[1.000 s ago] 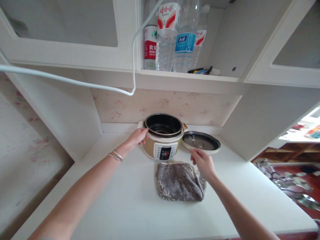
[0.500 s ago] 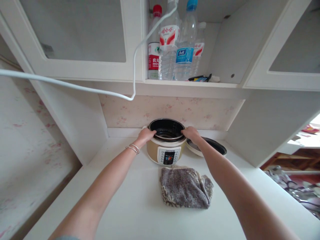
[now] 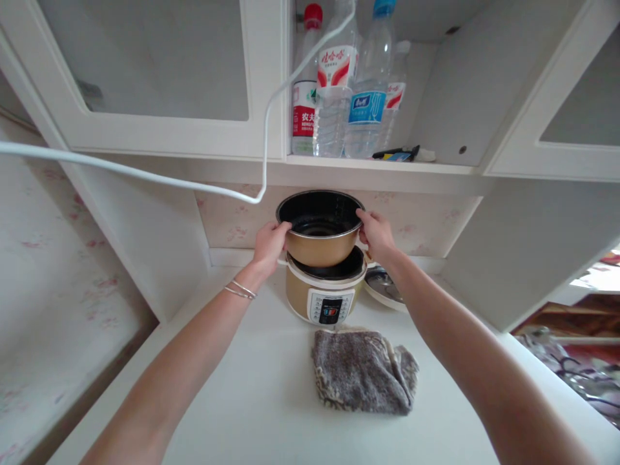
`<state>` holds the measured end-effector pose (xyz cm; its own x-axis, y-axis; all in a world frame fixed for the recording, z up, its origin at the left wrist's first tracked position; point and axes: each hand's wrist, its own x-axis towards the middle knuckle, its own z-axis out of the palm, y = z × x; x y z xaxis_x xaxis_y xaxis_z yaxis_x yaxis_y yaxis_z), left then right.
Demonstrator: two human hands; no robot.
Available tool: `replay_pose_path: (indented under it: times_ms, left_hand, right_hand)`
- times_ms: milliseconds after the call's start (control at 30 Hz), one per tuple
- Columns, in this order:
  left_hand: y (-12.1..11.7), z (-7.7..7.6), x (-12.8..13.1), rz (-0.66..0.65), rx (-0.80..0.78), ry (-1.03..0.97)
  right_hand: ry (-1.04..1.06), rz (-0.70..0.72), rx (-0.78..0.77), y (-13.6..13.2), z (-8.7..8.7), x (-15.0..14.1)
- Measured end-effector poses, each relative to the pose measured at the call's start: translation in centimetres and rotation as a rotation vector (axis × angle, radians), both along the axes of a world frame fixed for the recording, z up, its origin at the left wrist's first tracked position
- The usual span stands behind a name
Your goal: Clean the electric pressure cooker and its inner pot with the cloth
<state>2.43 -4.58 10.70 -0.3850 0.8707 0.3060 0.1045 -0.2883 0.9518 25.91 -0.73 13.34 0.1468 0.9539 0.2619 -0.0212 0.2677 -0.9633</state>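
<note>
A gold inner pot point(image 3: 320, 240) with a black lining hangs in the air just above the beige rice cooker point(image 3: 324, 298). My left hand point(image 3: 269, 245) grips the pot's left rim, fingers curled over the edge. My right hand point(image 3: 376, 235) grips the right rim the same way. The cooker body stands on the white counter point(image 3: 252, 400) with its control panel facing me. The cooker's lid point(image 3: 382, 285) lies upside down to the right of it, partly hidden by my right forearm.
A folded grey towel point(image 3: 362, 371) lies on the counter in front of the cooker. Several water bottles point(image 3: 349, 97) stand on the open shelf above. A white cable point(image 3: 145, 174) hangs across the cabinet front. Cabinet walls close in left and right.
My right hand moved from near the towel to the pot's right rim. Both hands then lifted the inner pot up out of the cooker.
</note>
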Motion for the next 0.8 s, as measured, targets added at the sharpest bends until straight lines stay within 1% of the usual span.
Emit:
replay_pose_path:
  times_ms: [33,100,167,233,300,433,567,700,800]
  left_hand:
    - [-0.6,0.7,-0.6,0.015,0.048,-0.017]
    - [-1.9,1.7,-2.2,0.043,0.121,-0.052]
    - [-3.5,2.0,-3.9,0.070,0.180,-0.102]
    - [-5.3,1.7,-5.8,0.102,0.240,-0.150]
    - [-7.2,0.7,-7.7,0.143,0.279,-0.176]
    - [-10.9,-2.5,-10.9,0.254,0.274,-0.204]
    - [-13.9,-6.4,-13.1,0.344,0.214,-0.275]
    - [-15.8,-10.6,-14.1,0.366,0.130,-0.349]
    - [-16.3,-13.7,-14.3,0.367,0.056,-0.383]
  right_hand:
    - [0.024,0.007,0.038,-0.6,0.5,-0.7]
    - [0.029,0.048,0.096,-1.8,0.9,-2.4]
    - [0.000,0.119,0.109,-2.7,0.8,-4.3]
    - [-0.038,0.188,0.108,-3.5,0.1,-6.3]
    - [-0.076,0.244,0.100,-4.1,-0.8,-8.4]
    - [-0.137,0.328,0.052,-5.2,-3.6,-12.3]
    - [-0.157,0.425,-0.074,-6.8,-7.4,-15.2]
    - [-0.097,0.544,-0.261,-8.2,-11.7,-16.3]
    - [-0.058,0.619,-0.379,-8.6,-14.6,-16.2]
